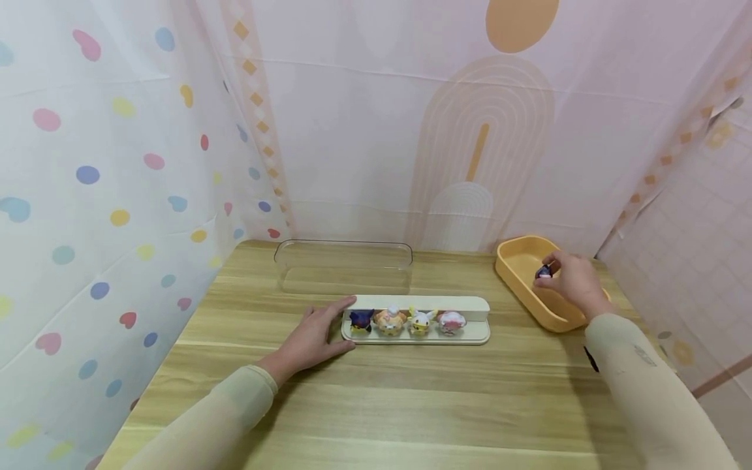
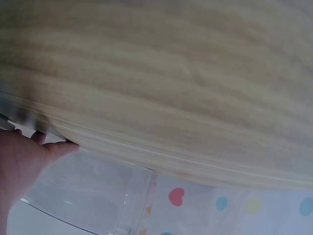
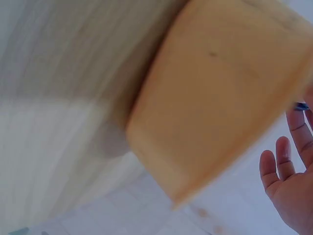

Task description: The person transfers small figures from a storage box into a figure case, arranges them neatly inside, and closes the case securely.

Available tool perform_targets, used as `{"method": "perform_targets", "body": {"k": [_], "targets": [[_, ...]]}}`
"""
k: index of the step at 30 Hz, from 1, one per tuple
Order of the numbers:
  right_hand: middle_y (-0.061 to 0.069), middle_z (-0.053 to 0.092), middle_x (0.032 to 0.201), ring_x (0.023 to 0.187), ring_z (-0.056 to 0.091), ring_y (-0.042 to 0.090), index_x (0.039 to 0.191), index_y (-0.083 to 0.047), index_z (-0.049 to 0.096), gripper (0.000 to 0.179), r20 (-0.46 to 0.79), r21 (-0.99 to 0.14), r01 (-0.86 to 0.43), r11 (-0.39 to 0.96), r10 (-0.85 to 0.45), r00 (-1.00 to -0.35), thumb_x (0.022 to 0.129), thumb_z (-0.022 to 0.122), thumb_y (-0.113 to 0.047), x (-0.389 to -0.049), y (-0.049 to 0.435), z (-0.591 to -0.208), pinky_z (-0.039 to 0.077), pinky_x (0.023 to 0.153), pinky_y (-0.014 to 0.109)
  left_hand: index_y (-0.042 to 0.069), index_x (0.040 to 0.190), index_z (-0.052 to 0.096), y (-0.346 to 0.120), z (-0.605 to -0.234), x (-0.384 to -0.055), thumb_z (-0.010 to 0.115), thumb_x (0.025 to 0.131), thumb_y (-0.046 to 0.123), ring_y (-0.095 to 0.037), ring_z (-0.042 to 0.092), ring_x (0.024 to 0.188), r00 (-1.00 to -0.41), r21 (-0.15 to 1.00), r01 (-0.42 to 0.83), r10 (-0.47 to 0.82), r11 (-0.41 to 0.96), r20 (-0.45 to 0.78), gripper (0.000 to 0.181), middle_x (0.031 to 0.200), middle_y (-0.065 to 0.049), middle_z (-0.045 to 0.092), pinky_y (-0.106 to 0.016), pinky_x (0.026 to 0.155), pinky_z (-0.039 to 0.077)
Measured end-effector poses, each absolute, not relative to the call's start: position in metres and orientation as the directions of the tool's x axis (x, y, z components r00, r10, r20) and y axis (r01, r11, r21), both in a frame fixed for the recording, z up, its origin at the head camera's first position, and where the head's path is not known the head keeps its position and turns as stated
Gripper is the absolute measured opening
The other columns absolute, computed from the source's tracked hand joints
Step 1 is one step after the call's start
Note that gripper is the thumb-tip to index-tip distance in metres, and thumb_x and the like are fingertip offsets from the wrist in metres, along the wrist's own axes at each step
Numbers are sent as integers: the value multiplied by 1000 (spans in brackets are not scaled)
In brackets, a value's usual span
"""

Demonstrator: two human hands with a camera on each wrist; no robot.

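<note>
My left hand (image 1: 314, 336) rests at the left end of a cream display stand (image 1: 476, 334), fingers stretched to its raised back and thumb along its front edge. On the stand's lower step sit a dark blue figurine (image 1: 361, 320), an orange one with a white top (image 1: 390, 320), a white and yellow one with ears (image 1: 420, 322) and a pink and white one (image 1: 451, 322). Over the orange-yellow tray (image 1: 519, 287), my right hand (image 1: 572, 281) pinches a small dark figurine (image 1: 543, 272) between thumb and fingers. Only a sliver of it shows in the right wrist view.
A clear plastic cover (image 1: 343, 271) stands behind the display stand, at the back left of the wooden table (image 1: 376, 405). Patterned curtains (image 1: 352, 130) hang close behind the table and along its sides.
</note>
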State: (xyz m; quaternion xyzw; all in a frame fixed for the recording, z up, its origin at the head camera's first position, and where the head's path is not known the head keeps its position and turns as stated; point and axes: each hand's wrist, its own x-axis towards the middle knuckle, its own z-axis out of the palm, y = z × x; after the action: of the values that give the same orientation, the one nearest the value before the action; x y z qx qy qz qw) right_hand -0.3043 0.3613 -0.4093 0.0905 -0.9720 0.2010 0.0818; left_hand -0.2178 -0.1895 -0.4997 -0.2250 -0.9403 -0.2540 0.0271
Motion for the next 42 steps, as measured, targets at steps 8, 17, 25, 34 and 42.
{"method": "perform_targets", "body": {"k": [8,17,25,34,42], "targets": [[23,74,106,122,51,50,114,1,67,45,257,-402,-260,878,-165,-952,86,92,-25,-278,339,-390,41,103,69,28,168,32,-191,-498,-218,87,91,40,-37,62,140,-897,468,439,404,767,178,96,161,-11,56,-74,124,28],[9,73,92,104,63,38,98,-5,69,44,448,-330,-489,808,-322,-834,70,102,-17,-243,287,-404,50,94,57,28,169,32,-191,-500,-217,87,91,41,-37,60,142,-899,472,434,400,767,176,96,161,-11,56,-76,124,26],[1,70,94,105,60,29,97,-12,67,46,344,-326,-491,808,-382,-857,70,102,-23,-228,253,-434,51,92,49,28,169,32,-191,-499,-217,87,91,39,-38,58,144,-897,468,438,403,768,178,96,162,-12,55,-79,123,23],[0,68,92,109,61,34,94,-13,63,50,294,-213,-490,845,-422,-857,70,102,-33,-231,242,-451,48,97,54,30,169,31,-191,-500,-218,86,92,43,-36,58,145,-902,472,427,399,771,164,96,163,-10,54,-76,125,23],[-1,70,91,112,61,33,94,-14,62,57,336,-102,-494,864,-437,-834,65,103,-41,-232,238,-462,44,99,55,29,169,31,-192,-501,-217,85,92,44,-35,57,146,-902,475,426,399,770,163,95,164,-9,53,-76,125,23]]}}
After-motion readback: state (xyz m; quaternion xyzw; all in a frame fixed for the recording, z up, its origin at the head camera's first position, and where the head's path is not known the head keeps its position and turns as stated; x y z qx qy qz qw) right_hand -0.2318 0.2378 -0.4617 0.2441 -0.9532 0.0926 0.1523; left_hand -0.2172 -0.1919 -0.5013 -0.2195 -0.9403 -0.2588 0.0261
